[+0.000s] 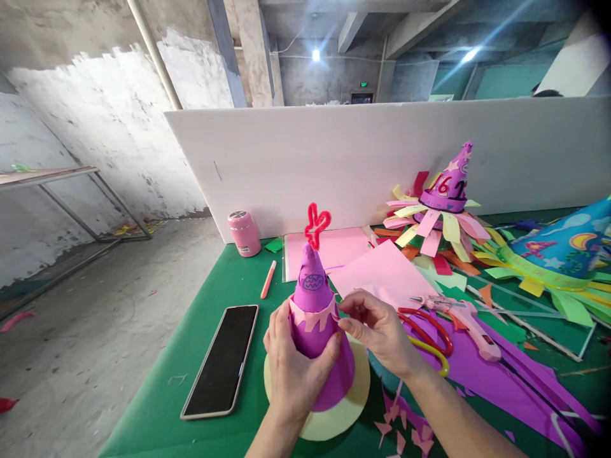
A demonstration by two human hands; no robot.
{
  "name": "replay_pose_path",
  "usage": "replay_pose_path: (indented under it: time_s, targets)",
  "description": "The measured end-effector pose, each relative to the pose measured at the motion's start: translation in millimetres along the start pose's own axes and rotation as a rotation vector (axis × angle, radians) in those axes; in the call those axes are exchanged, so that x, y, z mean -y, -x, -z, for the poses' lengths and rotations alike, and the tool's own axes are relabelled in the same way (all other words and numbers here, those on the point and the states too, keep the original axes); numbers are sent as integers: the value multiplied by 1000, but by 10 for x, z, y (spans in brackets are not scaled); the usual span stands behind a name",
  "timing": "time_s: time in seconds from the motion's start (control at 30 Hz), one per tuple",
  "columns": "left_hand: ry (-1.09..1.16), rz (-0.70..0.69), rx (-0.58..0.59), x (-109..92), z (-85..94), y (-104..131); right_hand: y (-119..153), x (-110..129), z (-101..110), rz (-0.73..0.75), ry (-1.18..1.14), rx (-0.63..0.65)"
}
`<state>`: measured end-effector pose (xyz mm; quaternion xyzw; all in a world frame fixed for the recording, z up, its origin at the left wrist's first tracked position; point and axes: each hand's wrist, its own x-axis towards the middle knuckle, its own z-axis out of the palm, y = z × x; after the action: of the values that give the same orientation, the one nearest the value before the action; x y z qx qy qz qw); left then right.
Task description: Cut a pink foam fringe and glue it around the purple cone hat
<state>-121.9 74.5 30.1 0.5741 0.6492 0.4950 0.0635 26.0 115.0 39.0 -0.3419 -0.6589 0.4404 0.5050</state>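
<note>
A purple cone-shaped paper party hat [334, 375] stands upright on a pale yellow round brim [329, 425]. A red fuzzy pipe-cleaner shape [316, 224] rises from its tip, and a dark patterned oval is drawn below that. Around the cone's middle runs a pink jagged-edged paper strip [312, 317]. My left hand [298, 362] is wrapped round the cone's left and front, thumb pressed on the near side. At the cone's right side, my right hand [370, 321] has thumb and fingers pinched at the strip's right end; what exactly lies between the fingertips is hard to see.
Left of the hat lie a phone [222, 361], an orange-pink marker [268, 280] and a pink jar [244, 233]. To the right are scissors [446, 334], a pink glue gun [470, 321], purple sheets [515, 381] and two finished-looking hats [449, 184]. A white board [305, 159] stands behind.
</note>
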Motion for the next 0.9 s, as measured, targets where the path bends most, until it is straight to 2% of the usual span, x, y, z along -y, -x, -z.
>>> replay_pose_path:
  time_s: [0.33, 0.63, 0.77, 0.9]
  targets:
    - [5, -13, 8, 32, -8, -10, -9, 38, -3, 21, -98, 50]
    - [-112, -151, -66, 47, -2, -14, -3, 89, -33, -49, -108, 65]
    - [-115, -169, -68, 50, 3, -18, -4, 126, -44, -34, -2, 34]
    - [-125, -137, -75, 34, 3, -17, 31, 146, -40, 69, 164, -12]
